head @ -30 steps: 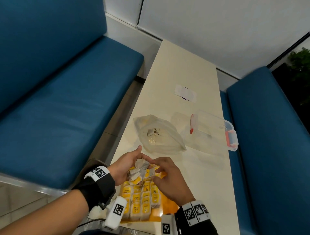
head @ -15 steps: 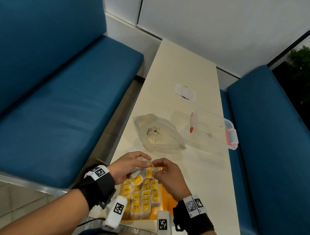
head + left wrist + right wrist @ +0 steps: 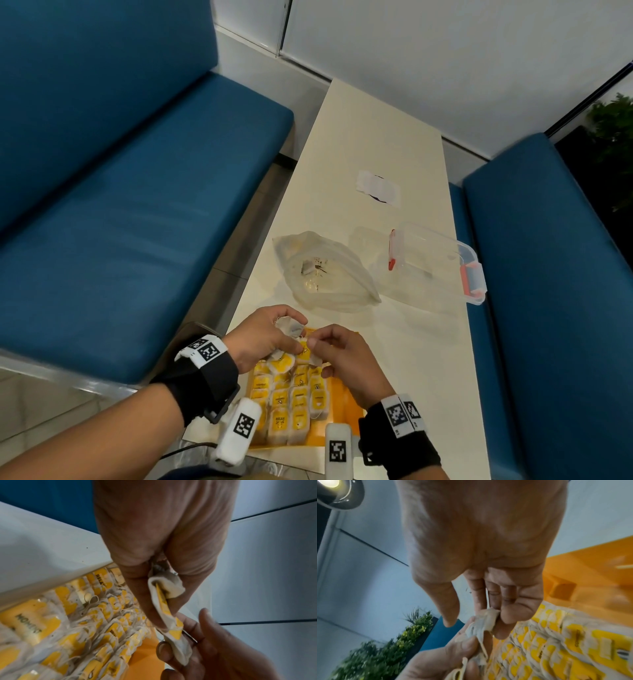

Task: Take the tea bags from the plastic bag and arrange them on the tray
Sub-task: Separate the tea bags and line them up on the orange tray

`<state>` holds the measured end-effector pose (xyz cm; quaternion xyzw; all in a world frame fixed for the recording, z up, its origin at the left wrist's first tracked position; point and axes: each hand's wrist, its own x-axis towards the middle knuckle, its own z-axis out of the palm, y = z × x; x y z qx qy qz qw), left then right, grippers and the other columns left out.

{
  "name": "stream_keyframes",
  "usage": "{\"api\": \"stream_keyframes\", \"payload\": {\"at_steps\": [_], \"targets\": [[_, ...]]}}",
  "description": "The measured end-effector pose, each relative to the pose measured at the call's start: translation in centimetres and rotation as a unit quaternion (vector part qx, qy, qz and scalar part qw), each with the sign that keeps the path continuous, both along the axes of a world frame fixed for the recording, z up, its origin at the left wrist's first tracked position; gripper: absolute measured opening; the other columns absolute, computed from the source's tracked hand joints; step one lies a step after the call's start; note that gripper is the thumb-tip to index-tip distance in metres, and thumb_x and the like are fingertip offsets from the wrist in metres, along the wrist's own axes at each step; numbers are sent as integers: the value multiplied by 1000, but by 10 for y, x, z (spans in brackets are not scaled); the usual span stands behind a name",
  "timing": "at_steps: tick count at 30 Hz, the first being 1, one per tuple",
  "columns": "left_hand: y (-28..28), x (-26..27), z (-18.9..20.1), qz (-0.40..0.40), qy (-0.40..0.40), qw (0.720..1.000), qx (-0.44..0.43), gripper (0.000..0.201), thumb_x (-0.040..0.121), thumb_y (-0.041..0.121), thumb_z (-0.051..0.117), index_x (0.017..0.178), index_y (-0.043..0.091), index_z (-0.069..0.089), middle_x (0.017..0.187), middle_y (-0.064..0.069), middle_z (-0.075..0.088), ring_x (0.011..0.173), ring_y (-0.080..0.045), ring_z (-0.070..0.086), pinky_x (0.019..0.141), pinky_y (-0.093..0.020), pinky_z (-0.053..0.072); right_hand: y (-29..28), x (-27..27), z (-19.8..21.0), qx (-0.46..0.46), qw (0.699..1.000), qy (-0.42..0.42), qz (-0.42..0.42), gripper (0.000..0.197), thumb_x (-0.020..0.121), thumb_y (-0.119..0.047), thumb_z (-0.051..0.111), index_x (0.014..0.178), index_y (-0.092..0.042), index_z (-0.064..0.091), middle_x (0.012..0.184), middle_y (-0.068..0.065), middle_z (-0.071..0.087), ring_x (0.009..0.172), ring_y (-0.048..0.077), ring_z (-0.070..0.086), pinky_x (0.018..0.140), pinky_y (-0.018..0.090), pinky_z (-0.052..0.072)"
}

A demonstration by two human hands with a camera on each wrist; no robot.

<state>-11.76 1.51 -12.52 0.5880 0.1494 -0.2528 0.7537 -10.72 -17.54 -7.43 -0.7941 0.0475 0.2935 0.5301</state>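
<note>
Small clump of tea bags point(image 3: 291, 329) gripped in curled left hand point(image 3: 263, 337), held over far end of tray point(image 3: 344, 409). One bag point(image 3: 173, 631) pinched by right hand point(image 3: 342, 356), long axis bridging both hands. Right hand nearer tray's bare side; rows already filled nearer the person.

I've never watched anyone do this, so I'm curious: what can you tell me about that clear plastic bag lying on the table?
The plastic bag is clear, thin and crinkled, lying slumped on the cream table beyond the orange tray, left of a clear lidded box. It looks almost empty: a pale tea bag and some dark bits show through. Neither hand touches it.
</note>
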Motion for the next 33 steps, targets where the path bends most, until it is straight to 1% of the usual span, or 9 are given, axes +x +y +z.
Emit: {"api": "stream_keyframes", "payload": {"at_steps": [3, 7, 12, 19, 22, 24, 27, 29, 33], "targets": [[-1, 0, 3, -12, -16, 999, 28, 47, 62, -2, 92, 97, 24, 77, 100, -13, 75, 88, -26, 70, 80, -42, 62, 1, 2, -1, -48, 998, -26, 42, 23, 84, -19, 77, 105, -21, 68, 92, 0, 64, 72, 8, 62, 58, 23, 51], [-3, -1, 6, -13, -12, 1000, 25, 48, 63, -10, 87, 99, 19, 76, 100, -17, 75, 86, -28, 70, 72, -37, 61, 4, 3, -5, -112, 984, -75, 113, 36, 79, -12, 76, 108, -32, 67, 90, -9, 58, 73, 4, 56, 65, 12, 46], [0, -3, 10, 6, 20, 1000, -10, 48, 68, -13, 84, 106, 12, 73, 103, -21, 75, 86, -32, 73, 68, -37, 60, 5, -1, -3, -145, 973, -127, 127, 37, 82, -12, 72, 110, -35, 65, 78, -10, 54, 70, 0, 52, 65, 10, 44], [5, -7, 8, 46, 24, 999, -16, 49, 66, -10, 88, 107, 10, 72, 108, -24, 72, 86, -31, 72, 73, -40, 62, 1, -3, -4, -192, 961, -164, 112, 9, 83, -14, 67, 80, -22, 67, 68, -9, 61, 64, -4, 55, 60, 12, 40], [7, -8, 9, 52, 27, 998, -22, 52, 65, -7, 90, 110, 10, 71, 103, -22, 75, 83, -31, 74, 71, -39, 62, -6, -1, 0, -195, 961, -179, 75, 18, 81, -16, 73, 75, -30, 65, 84, -11, 64, 81, -9, 58, 69, 6, 41], [8, -10, 10, 52, 29, 998, -24, 52, 65, -5, 90, 111, 10, 70, 103, -21, 76, 83, -32, 75, 70, -39, 62, -14, 3, 5, -180, 964, -191, 48, 20, 78, -18, 79, 74, -32, 66, 89, -9, 64, 84, -4, 59, 72, 6, 41], [8, -11, 8, 54, 26, 998, -23, 51, 65, -4, 91, 110, 11, 71, 105, -20, 75, 86, -35, 75, 72, -41, 63, -26, 7, 16, -127, 978, -166, -4, 19, 72, -16, 86, 70, -26, 70, 78, -8, 64, 73, 6, 58, 67, 13, 43], [9, -12, 9, 54, 20, 998, -21, 51, 66, -1, 91, 110, 11, 70, 105, -20, 75, 89, -37, 75, 73, -41, 63, -32, 9, 20, -110, 984, -141, -18, 18, 71, -14, 88, 68, -23, 71, 67, -11, 63, 66, 5, 55, 62, 15, 44], [9, -14, 10, 54, 8, 998, -40, 53, 65, 3, 92, 111, 11, 69, 106, -20, 76, 91, -38, 75, 75, -43, 63, -44, 6, 15, -121, 989, -83, -2, 9, 81, -8, 79, 78, -12, 72, 57, -8, 65, 54, 6, 57, 56, 19, 44]]}}
